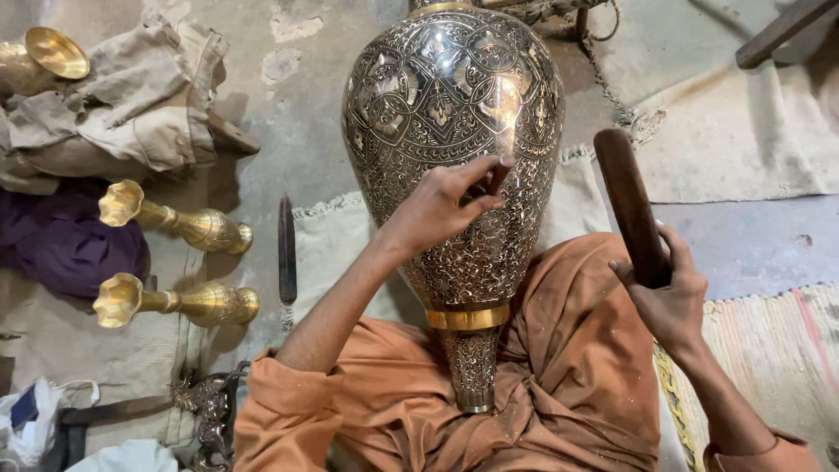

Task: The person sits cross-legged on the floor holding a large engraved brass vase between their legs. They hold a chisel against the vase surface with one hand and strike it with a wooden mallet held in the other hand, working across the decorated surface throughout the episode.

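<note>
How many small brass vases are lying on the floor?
2 lie side by side at left: one above the other. A third brass piece, top left, is partly hidden by cloth.

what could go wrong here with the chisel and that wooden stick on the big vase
The left hand pinches a thin chisel against the engraved vase, and the right hand holds a wooden mallet raised beside it. A stray blow might hit the fingers or skid the tip across finished engraving. The vase rests only on the lap, so it may roll.
</note>
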Demonstrator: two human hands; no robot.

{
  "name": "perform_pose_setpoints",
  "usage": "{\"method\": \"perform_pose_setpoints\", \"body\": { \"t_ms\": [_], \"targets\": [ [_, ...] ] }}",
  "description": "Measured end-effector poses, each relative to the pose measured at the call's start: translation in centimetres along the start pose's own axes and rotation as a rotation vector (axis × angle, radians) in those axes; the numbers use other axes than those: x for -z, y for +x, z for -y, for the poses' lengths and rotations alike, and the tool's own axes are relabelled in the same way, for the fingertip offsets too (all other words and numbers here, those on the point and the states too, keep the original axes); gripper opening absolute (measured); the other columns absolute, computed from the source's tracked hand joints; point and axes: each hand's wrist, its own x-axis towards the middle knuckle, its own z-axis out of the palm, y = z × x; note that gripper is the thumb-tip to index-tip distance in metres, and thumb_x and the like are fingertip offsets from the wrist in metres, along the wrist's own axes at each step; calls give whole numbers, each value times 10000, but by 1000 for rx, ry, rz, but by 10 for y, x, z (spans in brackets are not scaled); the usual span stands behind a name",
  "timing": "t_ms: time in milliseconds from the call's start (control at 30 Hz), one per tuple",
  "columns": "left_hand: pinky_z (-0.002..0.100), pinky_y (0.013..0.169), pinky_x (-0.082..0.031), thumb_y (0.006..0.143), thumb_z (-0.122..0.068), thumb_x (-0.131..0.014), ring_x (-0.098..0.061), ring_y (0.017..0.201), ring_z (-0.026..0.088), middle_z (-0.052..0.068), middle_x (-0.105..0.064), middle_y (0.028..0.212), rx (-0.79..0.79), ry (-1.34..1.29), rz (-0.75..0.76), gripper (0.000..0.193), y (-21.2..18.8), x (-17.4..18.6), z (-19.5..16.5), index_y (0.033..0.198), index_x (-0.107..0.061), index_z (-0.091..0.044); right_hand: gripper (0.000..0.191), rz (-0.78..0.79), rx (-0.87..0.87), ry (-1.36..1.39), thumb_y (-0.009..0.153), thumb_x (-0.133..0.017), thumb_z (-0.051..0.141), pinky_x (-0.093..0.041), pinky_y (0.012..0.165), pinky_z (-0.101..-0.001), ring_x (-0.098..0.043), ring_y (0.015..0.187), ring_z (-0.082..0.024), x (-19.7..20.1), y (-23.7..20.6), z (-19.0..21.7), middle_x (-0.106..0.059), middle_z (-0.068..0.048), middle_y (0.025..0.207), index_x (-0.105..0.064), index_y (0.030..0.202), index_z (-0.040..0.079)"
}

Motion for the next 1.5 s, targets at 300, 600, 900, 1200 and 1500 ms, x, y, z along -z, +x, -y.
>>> {"method": "perform_pose_setpoints", "body": {
  "t_ms": [300, 600, 900, 1200, 1500],
  "targets": [
    [365, 709, -657, 944, -180, -738, -766, 775, 198, 79, -788, 965, -50, 86, -106, 440, -8, -13, 16, 1365, -607, -172, 740, 29, 112, -49, 862, -877, 217, -570, 799, -377, -741, 947, -242, 18, 22, 1, -727, -196, 1064, -536, 1509, 99],
    [421, 802, -644, 958, -184, -732, -767, 840, 238, 102, -783, 1034, -87, 150, -191, 467, -12, -15, 17, 1402, -591, -149, 688, -73, 370, -261, 940, -906, 301, -547, 699, -390, -679, 758, -294, 45, 80, 29, -655, -146, 889, -531, 1499, 160],
    [356, 692, -676, 973, -196, -703, -772, 782, 186, 105, -785, 1043, 1, 56, -165, 452, -8, -18, 12, 1409, -585, -196, 813, 134, 309, -7, 890, -894, 175, -538, 704, -332, -659, 783, -145, 40, 121, 78, -668, -101, 842, -477, 1582, 87],
    [356, 649, -668, 970, -197, -674, -751, 734, 190, 95, -785, 995, -5, 29, -179, 439, -14, -18, 10, 1404, -613, -175, 665, 190, 361, 90, 875, -928, 228, -536, 741, -302, -623, 882, -153, 37, 121, 86, -676, -104, 919, -512, 1364, 54],
    [351, 619, -623, 984, -185, -699, -742, 723, 183, 105, -784, 984, -80, 86, -257, 378, -14, -22, 19, 1351, -631, -130, 650, 107, 470, 70, 989, -877, 140, -522, 658, -279, -680, 750, -108, 56, 124, 107, -694, -71, 831, -450, 1479, 128]
  ]
}}
